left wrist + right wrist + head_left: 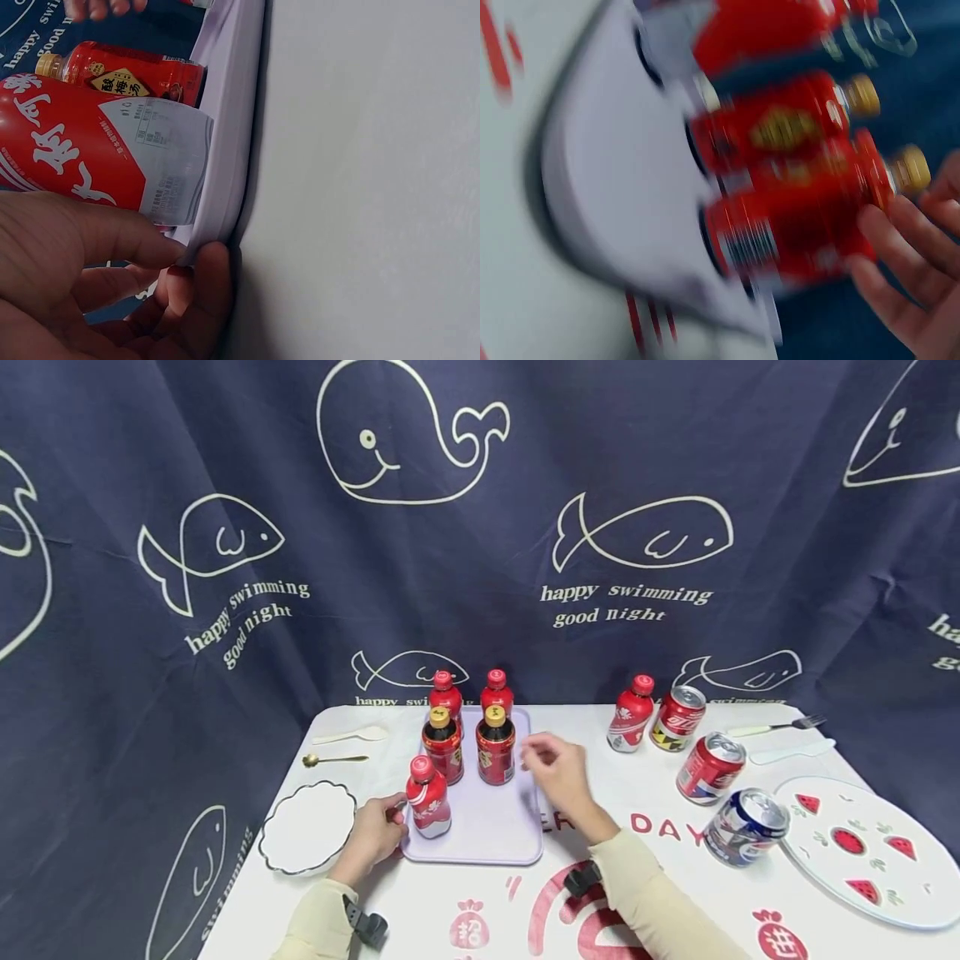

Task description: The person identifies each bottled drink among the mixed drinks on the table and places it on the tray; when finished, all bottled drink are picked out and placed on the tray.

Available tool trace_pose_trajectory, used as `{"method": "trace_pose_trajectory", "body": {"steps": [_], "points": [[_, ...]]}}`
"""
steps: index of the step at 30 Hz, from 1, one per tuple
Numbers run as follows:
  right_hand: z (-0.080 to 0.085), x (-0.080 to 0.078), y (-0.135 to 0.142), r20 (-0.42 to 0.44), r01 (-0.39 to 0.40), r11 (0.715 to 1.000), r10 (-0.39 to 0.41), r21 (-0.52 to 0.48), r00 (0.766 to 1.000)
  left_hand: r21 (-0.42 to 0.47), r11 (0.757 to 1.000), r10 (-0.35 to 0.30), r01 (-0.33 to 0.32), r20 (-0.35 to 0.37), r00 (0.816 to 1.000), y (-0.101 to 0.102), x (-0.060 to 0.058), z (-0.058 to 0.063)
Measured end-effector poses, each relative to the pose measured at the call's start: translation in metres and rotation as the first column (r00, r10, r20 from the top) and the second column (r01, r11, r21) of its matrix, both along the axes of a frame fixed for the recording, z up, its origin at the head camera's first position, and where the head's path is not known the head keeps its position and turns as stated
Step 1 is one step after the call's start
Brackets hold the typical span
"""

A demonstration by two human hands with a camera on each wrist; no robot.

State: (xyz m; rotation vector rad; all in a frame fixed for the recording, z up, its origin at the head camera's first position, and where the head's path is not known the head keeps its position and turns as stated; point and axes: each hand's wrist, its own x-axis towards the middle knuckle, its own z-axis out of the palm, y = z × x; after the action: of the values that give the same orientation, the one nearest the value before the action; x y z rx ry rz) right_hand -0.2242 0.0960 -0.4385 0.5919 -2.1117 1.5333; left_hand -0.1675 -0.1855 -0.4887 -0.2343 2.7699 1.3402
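A lavender tray (495, 839) carries several drink bottles. My left hand (377, 828) pinches the tray's rim at the near left corner; in the left wrist view its thumb (135, 236) lies over the edge and a fingertip sits below. Beside that thumb stands a red-and-white bottle (429, 802). Two dark bottles with gold caps, a left one (442, 752) and a right one (496, 752), stand mid-tray, with two red-capped bottles (446, 695) behind. My right hand (558, 772) hovers just right of the right gold-capped bottle, fingers loosely bent and holding nothing.
Right of the tray stand a red bottle (630, 717), two red cans (677, 720) and a blue can (746, 828). A watermelon-patterned plate (885, 827), fork (787, 725) and pale knife (795, 752) lie farther right. Left are a scalloped dish (309, 828), gold spoon (333, 759) and pale spoon (352, 735).
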Motion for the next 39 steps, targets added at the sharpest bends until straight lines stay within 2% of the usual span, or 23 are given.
{"method": "trace_pose_trajectory", "body": {"steps": [1,2,3,5,7,8,9,12,15,21,25,29,35,39], "points": [[-0.005,-0.007,0.011,-0.023,0.084,0.996,-0.085,-0.017,0.996,0.004,1.0,-0.001,0.001,0.001,1.0,0.0,0.0,0.0],[-0.009,-0.013,0.021,-0.051,0.181,0.983,-0.182,-0.029,0.982,0.005,1.0,-0.002,0.002,0.0,1.0,0.0,0.0,-0.001],[-0.013,-0.02,0.032,-0.076,0.279,0.959,-0.282,-0.043,0.957,0.008,1.0,0.0,0.0,-0.002,1.0,0.0,0.0,-0.001],[-0.017,-0.031,0.052,-0.103,0.447,0.892,-0.452,-0.074,0.886,0.011,1.0,0.002,-0.002,-0.007,1.0,0.0,0.0,0.0],[-0.018,-0.039,0.068,-0.107,0.577,0.811,-0.584,-0.095,0.805,0.009,1.0,0.001,-0.001,-0.014,1.0,-0.001,0.0,0.001],[-0.018,-0.043,0.075,-0.094,0.623,0.776,-0.631,-0.101,0.77,0.011,1.0,0.003,-0.003,-0.013,1.0,-0.001,0.001,0.002],[-0.018,-0.046,0.081,-0.072,0.654,0.75,-0.661,-0.101,0.747,0.013,1.0,0.007,-0.007,-0.009,1.0,-0.001,0.001,0.003],[-0.018,-0.055,0.091,-0.025,0.709,0.702,-0.712,-0.073,0.702,0.012,1.0,0.006,-0.006,-0.003,1.0,-0.002,0.001,0.004],[-0.018,-0.064,0.092,0.031,0.722,0.691,-0.721,-0.024,0.692,0.016,1.0,0.012,-0.013,0.004,1.0,-0.002,0.0,0.004],[-0.017,-0.075,0.088,0.125,0.716,0.695,-0.718,0.064,0.685,0.016,1.0,0.021,-0.021,0.006,1.0,-0.001,0.0,0.002],[-0.018,-0.083,0.091,0.14,0.722,0.69,-0.721,0.055,0.679,0.009,1.0,0.019,-0.019,0.006,1.0,0.0,-0.001,0.002],[-0.022,-0.088,0.096,0.161,0.739,0.673,-0.734,0.039,0.66,0.002,1.0,0.013,-0.013,0.003,1.0,0.0,-0.001,0.003],[-0.031,-0.094,0.102,0.207,0.753,0.655,-0.747,0.068,0.631,-0.018,1.0,0.017,-0.017,-0.008,1.0,0.0,-0.001,0.004],[-0.033,-0.096,0.104,0.212,0.754,0.653,-0.749,0.075,0.628,0.004,1.0,0.012,-0.012,-0.004,1.0,0.0,0.0,0.003]]}}
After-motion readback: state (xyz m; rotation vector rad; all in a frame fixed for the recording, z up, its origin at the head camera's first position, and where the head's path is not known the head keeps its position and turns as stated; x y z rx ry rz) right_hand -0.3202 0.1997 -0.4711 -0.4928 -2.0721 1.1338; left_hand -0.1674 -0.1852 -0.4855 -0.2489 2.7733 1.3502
